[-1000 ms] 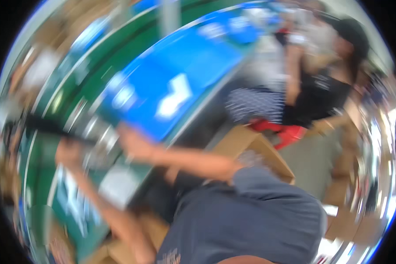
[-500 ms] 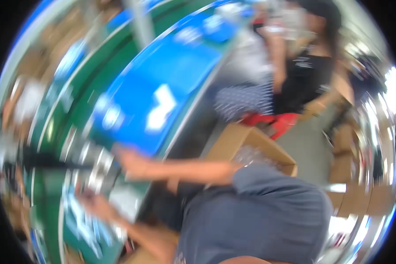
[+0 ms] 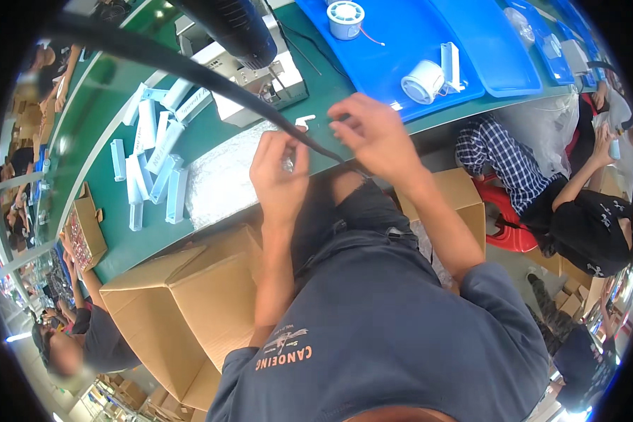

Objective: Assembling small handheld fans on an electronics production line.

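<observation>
My left hand (image 3: 281,172) is over the bench's front edge, its fingers curled and the thumb brought in close to them. Between them lies a small shiny spot that I cannot make out. To its right my right hand (image 3: 376,133) has its fingers bent towards the thumb, with something small and dark at the tips. A small white part (image 3: 304,122) lies on the green bench between the hands. Beside my left hand is a sheet of bubble wrap (image 3: 221,172). A black cord (image 3: 211,81) crosses in front, hiding some of the bench.
A black power screwdriver (image 3: 243,32) hangs over a boxy metal machine (image 3: 235,98). Pale blue plastic housings (image 3: 148,130) lie piled at left. A blue tray (image 3: 383,60) bears white round fans (image 3: 423,82). Open cardboard boxes (image 3: 183,288) stand below the bench; co-workers sit on both sides.
The view has swung round and become sharp. Both my hands, earlier blurred and reaching left over the bench, are now close together at its front edge.
</observation>
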`<control>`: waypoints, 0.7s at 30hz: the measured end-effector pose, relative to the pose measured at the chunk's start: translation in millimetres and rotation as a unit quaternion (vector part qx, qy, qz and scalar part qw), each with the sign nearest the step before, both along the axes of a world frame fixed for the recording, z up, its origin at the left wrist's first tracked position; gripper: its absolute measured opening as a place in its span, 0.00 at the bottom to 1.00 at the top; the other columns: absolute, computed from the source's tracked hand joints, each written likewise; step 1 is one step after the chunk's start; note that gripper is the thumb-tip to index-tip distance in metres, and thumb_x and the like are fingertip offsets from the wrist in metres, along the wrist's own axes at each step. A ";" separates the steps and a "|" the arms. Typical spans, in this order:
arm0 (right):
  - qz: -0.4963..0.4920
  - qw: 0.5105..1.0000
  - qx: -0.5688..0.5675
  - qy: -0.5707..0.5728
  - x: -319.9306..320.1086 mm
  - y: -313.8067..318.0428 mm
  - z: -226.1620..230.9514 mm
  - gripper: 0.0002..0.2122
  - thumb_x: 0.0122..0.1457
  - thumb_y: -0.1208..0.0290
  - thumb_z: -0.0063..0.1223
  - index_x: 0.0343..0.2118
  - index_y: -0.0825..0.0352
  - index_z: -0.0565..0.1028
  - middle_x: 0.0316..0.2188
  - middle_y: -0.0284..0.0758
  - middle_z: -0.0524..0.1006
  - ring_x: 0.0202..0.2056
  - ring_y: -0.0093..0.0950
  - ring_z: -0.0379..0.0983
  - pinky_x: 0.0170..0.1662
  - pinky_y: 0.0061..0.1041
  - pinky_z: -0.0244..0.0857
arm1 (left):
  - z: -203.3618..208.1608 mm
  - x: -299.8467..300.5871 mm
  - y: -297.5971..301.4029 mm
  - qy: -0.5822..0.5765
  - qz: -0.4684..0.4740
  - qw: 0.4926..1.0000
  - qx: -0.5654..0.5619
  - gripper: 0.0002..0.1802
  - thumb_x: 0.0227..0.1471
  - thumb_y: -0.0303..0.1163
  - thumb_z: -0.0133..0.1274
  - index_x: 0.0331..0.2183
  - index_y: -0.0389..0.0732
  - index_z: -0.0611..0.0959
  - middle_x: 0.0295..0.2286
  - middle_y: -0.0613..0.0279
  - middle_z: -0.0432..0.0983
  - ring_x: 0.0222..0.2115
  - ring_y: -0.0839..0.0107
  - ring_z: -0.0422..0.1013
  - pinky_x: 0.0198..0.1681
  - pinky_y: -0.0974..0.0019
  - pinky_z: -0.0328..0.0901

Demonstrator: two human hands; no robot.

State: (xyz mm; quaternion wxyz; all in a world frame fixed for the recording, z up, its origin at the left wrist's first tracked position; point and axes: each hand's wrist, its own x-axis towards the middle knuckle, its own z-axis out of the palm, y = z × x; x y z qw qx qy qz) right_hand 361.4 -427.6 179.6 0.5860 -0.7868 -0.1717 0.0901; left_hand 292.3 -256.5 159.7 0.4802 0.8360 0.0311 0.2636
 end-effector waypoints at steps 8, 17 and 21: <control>-0.038 0.984 -0.078 -0.156 -3.3 24.4 -19.5 0.05 0.57 0.77 0.61 0.35 0.70 0.79 0.33 0.42 0.74 0.33 0.45 0.74 0.36 0.39 0.67 | -16.1 -1.8 11.3 0.046 0.026 0.999 -0.014 0.08 0.55 0.21 0.61 0.39 0.35 0.85 0.30 0.61 0.77 0.29 0.71 0.72 0.35 0.68 0.67; -0.082 0.995 0.063 -0.010 17.8 23.5 20.6 0.05 0.65 0.74 0.57 0.36 0.69 0.73 0.26 0.35 0.75 0.27 0.29 0.75 0.28 0.30 0.66 | -13.4 0.7 5.1 0.024 0.028 0.999 -0.039 0.06 0.57 0.20 0.59 0.38 0.32 0.84 0.27 0.64 0.76 0.26 0.79 0.68 0.32 0.73 0.65; -0.088 0.950 0.251 -0.161 83.7 65.8 70.5 0.08 0.64 0.71 0.60 0.32 0.70 0.76 0.25 0.35 0.75 0.26 0.24 0.72 0.31 0.25 0.65 | -13.4 0.8 8.3 0.044 0.027 0.999 0.010 0.11 0.53 0.21 0.60 0.40 0.39 0.86 0.34 0.56 0.83 0.27 0.66 0.75 0.32 0.64 0.70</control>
